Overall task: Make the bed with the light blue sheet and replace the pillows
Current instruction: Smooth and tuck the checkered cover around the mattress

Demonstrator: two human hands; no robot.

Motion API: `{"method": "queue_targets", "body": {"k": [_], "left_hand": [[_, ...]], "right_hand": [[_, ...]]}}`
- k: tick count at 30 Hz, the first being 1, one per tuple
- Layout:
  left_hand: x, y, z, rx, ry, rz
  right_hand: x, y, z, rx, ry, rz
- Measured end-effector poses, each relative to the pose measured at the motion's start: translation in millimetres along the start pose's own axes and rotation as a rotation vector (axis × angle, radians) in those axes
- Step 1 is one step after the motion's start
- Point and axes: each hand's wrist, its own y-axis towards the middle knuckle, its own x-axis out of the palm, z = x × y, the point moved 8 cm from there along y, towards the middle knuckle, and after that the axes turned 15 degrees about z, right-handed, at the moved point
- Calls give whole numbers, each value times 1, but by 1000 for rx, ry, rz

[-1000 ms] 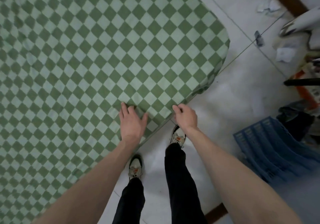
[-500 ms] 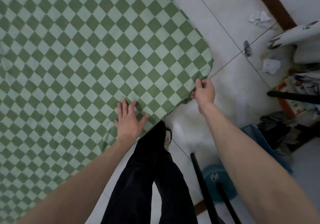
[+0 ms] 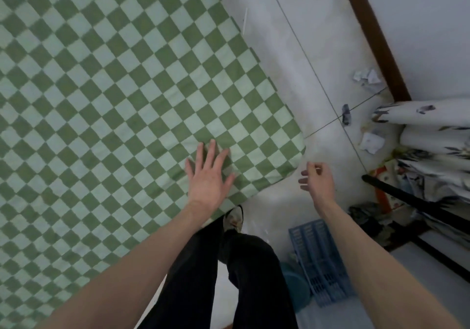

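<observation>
Half a second ago the right hand (image 3: 316,180) pinched the checked sheet (image 3: 122,94) at the bed's corner; it has let go and now hangs off the bed, just beside that corner, over the tiled floor (image 3: 292,56), fingers loosely curled and holding nothing. From the head view, the left hand (image 3: 209,173) stays flat on the sheet near the same corner, fingers straight and spread. Green and pale checks cover the whole bed top. Beyond the corner lie a blue crate (image 3: 319,260) and crumpled paper (image 3: 366,77).

The checkered sheet (image 3: 114,99) runs past the top and left edges.
</observation>
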Motion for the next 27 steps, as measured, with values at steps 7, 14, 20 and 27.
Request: {"method": "queue_targets", "body": {"k": [7,14,20,27], "left_hand": [[0,51,27,-13,-30,-17],[0,37,21,-266,-144,-51],[-9,67,70,-711,-349,27],[-22,137,125,-860,-351,-24]], "right_hand": [[34,27,-134,-452,-184,-166],[61,27,-144,-536,-352,-296],[63,50,-152,-509,-426,-582],[35,126,-180,-393,-675,-630]]}}
